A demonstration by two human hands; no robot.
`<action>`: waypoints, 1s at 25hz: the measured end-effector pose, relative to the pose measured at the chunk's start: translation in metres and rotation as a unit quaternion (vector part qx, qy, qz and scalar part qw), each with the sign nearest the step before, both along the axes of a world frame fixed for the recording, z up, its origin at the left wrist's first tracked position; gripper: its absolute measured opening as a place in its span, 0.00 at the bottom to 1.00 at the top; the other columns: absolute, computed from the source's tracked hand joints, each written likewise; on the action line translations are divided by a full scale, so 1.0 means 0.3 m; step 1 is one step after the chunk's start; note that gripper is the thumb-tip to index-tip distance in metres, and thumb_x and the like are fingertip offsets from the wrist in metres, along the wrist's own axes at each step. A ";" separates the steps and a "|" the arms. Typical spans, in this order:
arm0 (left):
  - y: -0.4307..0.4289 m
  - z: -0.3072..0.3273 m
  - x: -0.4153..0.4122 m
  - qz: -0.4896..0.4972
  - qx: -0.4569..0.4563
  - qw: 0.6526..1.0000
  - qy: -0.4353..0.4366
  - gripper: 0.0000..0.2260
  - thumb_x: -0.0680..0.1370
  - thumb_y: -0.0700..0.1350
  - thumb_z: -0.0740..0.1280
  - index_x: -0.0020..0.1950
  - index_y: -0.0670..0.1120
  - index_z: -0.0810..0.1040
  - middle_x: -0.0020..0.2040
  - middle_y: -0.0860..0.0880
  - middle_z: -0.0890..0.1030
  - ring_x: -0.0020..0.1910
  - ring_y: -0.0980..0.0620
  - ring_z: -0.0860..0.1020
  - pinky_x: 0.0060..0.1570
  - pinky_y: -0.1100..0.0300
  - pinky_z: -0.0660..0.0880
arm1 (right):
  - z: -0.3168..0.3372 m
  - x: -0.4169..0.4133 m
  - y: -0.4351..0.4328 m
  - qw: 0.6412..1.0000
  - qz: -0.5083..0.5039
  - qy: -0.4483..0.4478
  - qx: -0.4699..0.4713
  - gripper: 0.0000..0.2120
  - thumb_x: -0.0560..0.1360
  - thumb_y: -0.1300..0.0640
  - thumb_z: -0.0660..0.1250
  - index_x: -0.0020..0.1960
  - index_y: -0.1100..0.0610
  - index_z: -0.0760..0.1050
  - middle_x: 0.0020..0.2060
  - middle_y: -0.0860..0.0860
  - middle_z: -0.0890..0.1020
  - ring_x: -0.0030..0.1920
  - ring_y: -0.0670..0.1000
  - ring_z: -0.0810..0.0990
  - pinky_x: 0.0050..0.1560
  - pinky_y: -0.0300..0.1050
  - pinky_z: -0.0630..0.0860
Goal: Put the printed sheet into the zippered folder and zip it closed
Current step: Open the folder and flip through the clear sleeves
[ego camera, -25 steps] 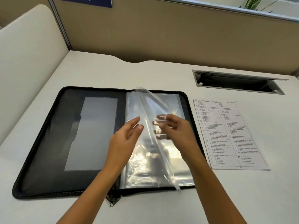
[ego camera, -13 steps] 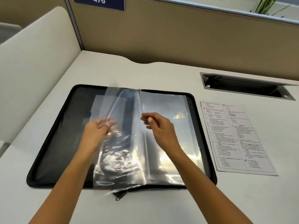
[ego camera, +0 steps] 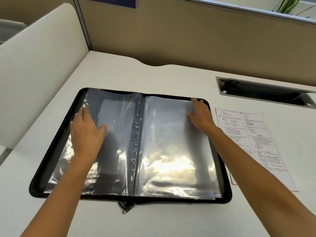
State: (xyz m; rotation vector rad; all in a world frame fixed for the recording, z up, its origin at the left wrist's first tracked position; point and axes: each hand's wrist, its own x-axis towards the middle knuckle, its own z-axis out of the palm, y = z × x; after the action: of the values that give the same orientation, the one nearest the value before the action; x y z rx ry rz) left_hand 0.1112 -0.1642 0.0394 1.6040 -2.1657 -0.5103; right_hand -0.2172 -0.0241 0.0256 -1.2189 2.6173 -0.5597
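A black zippered folder [ego camera: 56, 149] lies open and flat on the white desk, with clear plastic sleeves [ego camera: 171, 142] spread over both halves. My left hand [ego camera: 86, 132] rests flat, fingers straight, on the sleeve over the left half. My right hand [ego camera: 201, 115] lies flat on the upper right part of the right sleeves, its fingertips near the folder's far right corner. The printed sheet [ego camera: 253, 144] lies on the desk just right of the folder, partly covered by my right forearm. The zipper pull [ego camera: 125, 208] hangs at the folder's near edge.
A recessed cable slot [ego camera: 266, 91] with a grey rim sits in the desk at the back right. A beige partition wall [ego camera: 188, 36] runs along the back, and a cream divider [ego camera: 37, 62] bounds the left side.
A clear sleeve that stood upright between my hands has been turned over to the left half. Both hands have spread apart and now lie flat on the sleeves.
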 end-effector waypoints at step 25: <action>0.320 0.056 -0.201 -0.178 0.373 0.847 0.335 0.26 0.71 0.59 0.69 0.66 0.50 0.73 0.63 0.52 0.78 0.57 0.55 0.79 0.58 0.57 0.75 | 0.177 0.444 0.274 0.855 -0.057 -0.474 -0.203 0.33 0.73 0.32 0.41 0.63 0.45 0.75 0.61 0.46 0.80 0.61 0.46 0.77 0.62 0.47 0.73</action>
State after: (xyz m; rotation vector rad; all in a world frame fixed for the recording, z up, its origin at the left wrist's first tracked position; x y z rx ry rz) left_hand 0.0509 -0.0683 0.0562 1.0193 -1.7604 -1.8929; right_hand -0.0839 0.0582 0.0787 -0.5849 1.7478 -1.3667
